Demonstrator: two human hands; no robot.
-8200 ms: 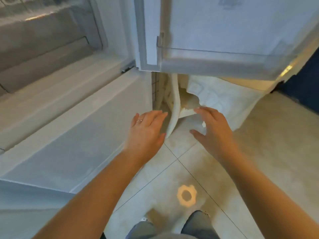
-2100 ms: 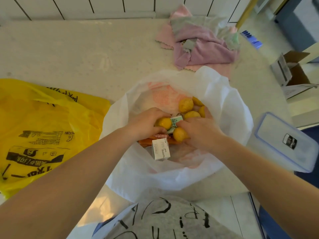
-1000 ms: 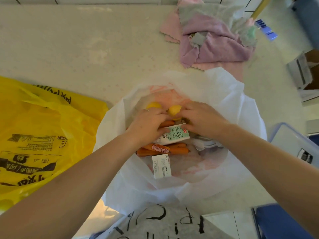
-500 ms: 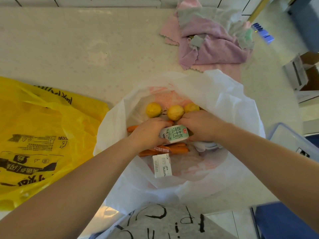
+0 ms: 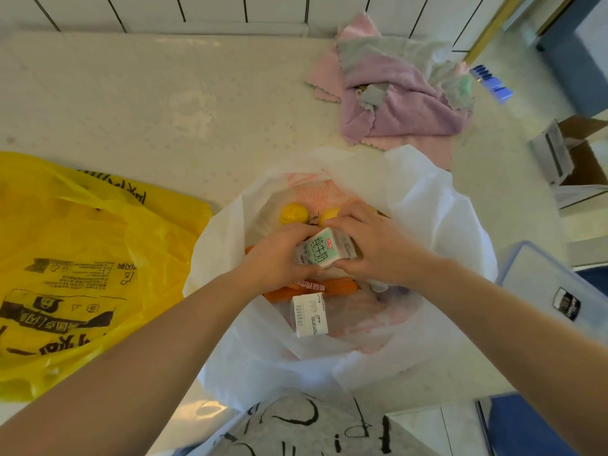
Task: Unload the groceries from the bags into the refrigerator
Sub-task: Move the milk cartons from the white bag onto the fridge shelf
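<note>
Hands: both were inside the white bag (image 5: 437, 225), and I saw them closed together around one milk carton (image 5: 324, 248).
Left hand (image 5: 279, 261): its fingers curled over the carton's left end, gripping it.
Right hand (image 5: 378, 248): its fingers wrapped the carton's right end, with the thumb under the near edge.
Bench (image 5: 148, 103): a pale speckled top ran back to a white tiled wall (image 5: 210, 8).
Room: to the right I saw light floor, an open cardboard box (image 5: 572, 156) and a small blue object (image 5: 492, 83) past the bench edge.
Cloths (image 5: 401, 100): a pink, purple and grey heap lay on the bench just behind the white bag.
Yellow bag (image 5: 82, 264): it lay flat at the left, touching the white bag, printed with black characters too skewed for me to read.
Carton label: green characters 纯牛奶 showed on the carton's face, with a small red mark above them.
Second carton (image 5: 309, 314): it lay lower in the white bag, fine print too small to read.
Carrots (image 5: 335, 286): they lay under the hands, banded by a red label I could not read.
Yellow fruits (image 5: 294, 213): two showed at the far side of the bag, beside the hands.
Plastic lid (image 5: 556, 297): clear with a blue rim and a dark logo, it sat at the right edge.
Shirt (image 5: 312, 429): grey with black lettering, cut off at the bottom.
</note>
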